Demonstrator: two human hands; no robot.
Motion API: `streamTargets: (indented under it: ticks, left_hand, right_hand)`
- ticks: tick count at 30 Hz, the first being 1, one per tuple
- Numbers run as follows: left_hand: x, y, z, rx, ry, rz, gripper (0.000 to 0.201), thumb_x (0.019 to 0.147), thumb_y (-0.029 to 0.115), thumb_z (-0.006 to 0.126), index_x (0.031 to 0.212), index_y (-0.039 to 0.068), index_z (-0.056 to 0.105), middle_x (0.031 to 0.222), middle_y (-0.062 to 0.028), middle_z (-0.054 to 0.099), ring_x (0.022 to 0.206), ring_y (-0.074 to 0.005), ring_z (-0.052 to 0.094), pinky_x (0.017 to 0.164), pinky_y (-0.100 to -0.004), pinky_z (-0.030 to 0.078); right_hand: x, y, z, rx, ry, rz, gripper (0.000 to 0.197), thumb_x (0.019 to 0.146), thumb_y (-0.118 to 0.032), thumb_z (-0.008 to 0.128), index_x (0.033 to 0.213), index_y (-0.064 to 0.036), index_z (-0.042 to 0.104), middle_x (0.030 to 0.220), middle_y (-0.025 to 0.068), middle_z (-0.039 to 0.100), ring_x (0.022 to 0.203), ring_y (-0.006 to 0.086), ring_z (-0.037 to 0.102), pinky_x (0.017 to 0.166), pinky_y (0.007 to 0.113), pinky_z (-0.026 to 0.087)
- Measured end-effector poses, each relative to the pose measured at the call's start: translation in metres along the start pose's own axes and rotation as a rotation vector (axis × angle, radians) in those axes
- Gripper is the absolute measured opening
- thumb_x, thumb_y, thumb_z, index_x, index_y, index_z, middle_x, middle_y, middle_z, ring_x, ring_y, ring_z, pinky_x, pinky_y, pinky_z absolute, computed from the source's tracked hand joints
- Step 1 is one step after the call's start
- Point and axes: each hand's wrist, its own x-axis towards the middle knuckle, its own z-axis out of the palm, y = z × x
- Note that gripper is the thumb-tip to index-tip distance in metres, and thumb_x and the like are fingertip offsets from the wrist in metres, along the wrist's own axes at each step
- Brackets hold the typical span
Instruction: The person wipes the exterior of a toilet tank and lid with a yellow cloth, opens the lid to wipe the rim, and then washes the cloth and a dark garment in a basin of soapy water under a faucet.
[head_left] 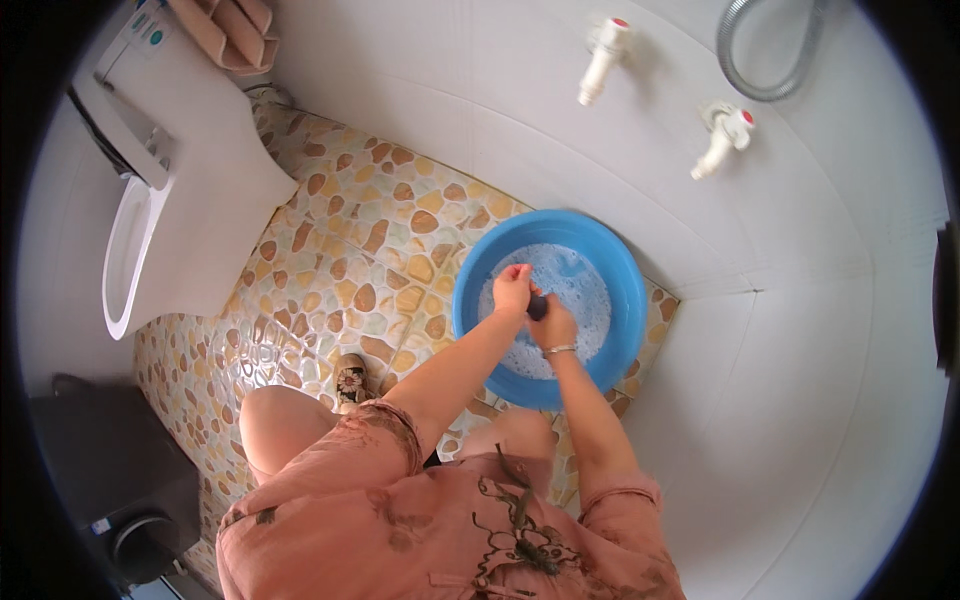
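Dark item in soapy basin: handling properties and hold points

Head view. Dark item (537, 306), small and mostly hidden, sits between both hands above the suds in the blue basin (628, 300). Its kind cannot be told; it looks like a piece of wet cloth or a small object, so its stiffness stays uncertain. Judged from the foam (580, 290) around it, the surface is probably wet and slippery, and the item probably light.

Left hand (512, 287): grip closed around the upper end of the dark item, fingers curled tight. Right hand (552, 325): grip closed on the lower end, a bracelet (559, 349) at the wrist. The two hands touch or nearly touch across the item.

Recommended hold: both ends, with full finger wrap rather than fingertips, since soap reduces friction.

The basin stands on the pebble-patterned floor (340, 260), close against the white wall (520, 110), below two white taps (604, 47). A toilet (150, 220) stands well apart on the left side.
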Motion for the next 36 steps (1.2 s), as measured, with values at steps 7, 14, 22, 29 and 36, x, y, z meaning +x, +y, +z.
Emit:
streamTargets:
  ticks: [7, 14, 22, 29, 36]
  left_hand:
    - [0.031, 0.058, -0.072, 0.931, 0.148, 0.699, 0.032, 0.076, 0.019, 0.062, 0.103, 0.004, 0.055, 0.109, -0.0163, 0.051, 0.102, -0.0306, 0.050, 0.081, -0.0419, 0.043]
    - [0.041, 0.040, -0.105, 1.062, -0.166, 0.048, 0.050, 0.077, 0.013, 0.054, 0.125, 0.007, 0.039, 0.112, -0.0220, 0.052, 0.102, -0.0352, 0.052, 0.086, -0.0418, 0.043]
    - [0.047, 0.049, -0.175, 0.912, 0.002, -0.112, 0.043, 0.076, 0.010, 0.052, 0.119, 0.008, 0.046, 0.106, -0.0203, 0.057, 0.101, -0.0352, 0.054, 0.086, -0.0407, 0.043]
    - [-0.041, 0.129, -0.265, 0.682, 0.181, -0.101, 0.043, 0.077, 0.010, 0.057, 0.118, 0.008, 0.047, 0.108, -0.0198, 0.057, 0.102, -0.0344, 0.054, 0.085, -0.0401, 0.043]
    - [-0.195, 0.277, -0.360, 0.262, 0.488, -0.043, 0.042, 0.080, 0.007, 0.057, 0.120, 0.005, 0.046, 0.109, -0.0128, 0.056, 0.101, -0.0223, 0.053, 0.088, -0.0343, 0.042]
  right_hand:
    - [-0.015, 0.126, -0.050, 0.530, 0.316, 0.358, 0.070, 0.057, -0.019, 0.076, 0.118, 0.0018, 0.049, 0.119, 0.0183, 0.051, 0.110, 0.0294, 0.049, 0.094, 0.036, 0.037]
    - [-0.040, 0.162, -0.044, 0.509, 0.288, 0.751, 0.058, 0.061, -0.023, 0.075, 0.110, 0.0012, 0.055, 0.112, 0.0166, 0.050, 0.100, 0.0270, 0.049, 0.082, 0.039, 0.042]
    - [-0.041, 0.021, -0.073, 0.840, 0.415, 1.049, 0.034, 0.066, -0.025, 0.072, 0.088, -0.0035, 0.056, 0.077, 0.0039, 0.055, 0.064, 0.0166, 0.050, 0.056, 0.033, 0.041]
    - [-0.044, -0.080, -0.105, 0.560, 0.350, 0.734, 0.052, 0.066, -0.026, 0.072, 0.106, 0.0027, 0.056, 0.101, 0.0122, 0.060, 0.082, 0.0255, 0.058, 0.072, 0.037, 0.047]
    - [-0.053, -0.270, -0.172, 0.641, 0.071, 0.382, 0.044, 0.066, -0.026, 0.073, 0.096, 0.0026, 0.059, 0.095, 0.0114, 0.062, 0.079, 0.0229, 0.060, 0.073, 0.037, 0.047]
